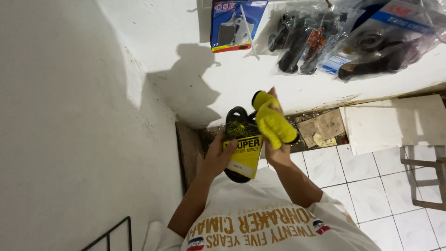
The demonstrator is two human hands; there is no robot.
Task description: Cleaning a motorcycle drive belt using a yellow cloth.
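My left hand grips a black rubber drive belt wrapped in a yellow and black cardboard sleeve, held upright in front of my chest. A bunched yellow cloth is in my right hand, pressed against the belt's upper right side. Both hands are close together over the corner where the white walls meet the floor.
On the white wall hang a blue blister pack with metal parts and several clear plastic bags of black parts. Debris and a cardboard scrap lie at the wall's foot. A white board, wooden frame, white floor tiles, black wire rack.
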